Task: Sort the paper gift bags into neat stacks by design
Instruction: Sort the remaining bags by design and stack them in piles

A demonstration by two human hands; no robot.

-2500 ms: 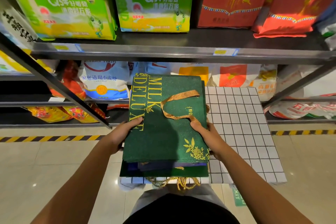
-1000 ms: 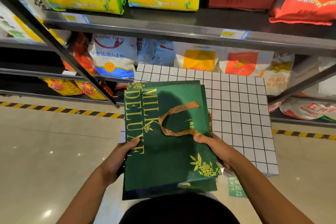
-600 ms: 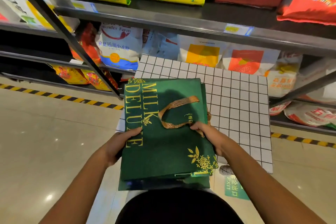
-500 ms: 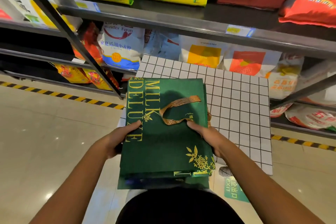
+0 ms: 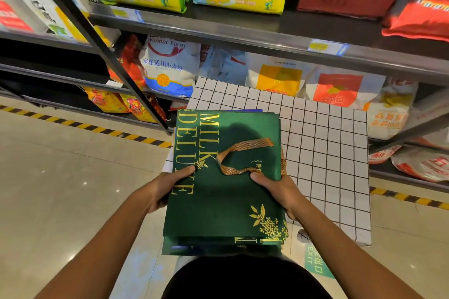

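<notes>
Your left hand (image 5: pixel 167 185) grips the left edge of the green bags (image 5: pixel 226 201), your right hand (image 5: pixel 279 192) grips their right edge, thumb on the handle (image 5: pixel 240 155); the stack lies over the grid bag (image 5: pixel 328 153), near the shelf (image 5: pixel 243 31)

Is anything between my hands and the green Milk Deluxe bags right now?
Nothing visible. The left hand and right hand already grip the green bag stack by its sides. The gold ribbon handle lies loose on top, by the right thumb.
</notes>
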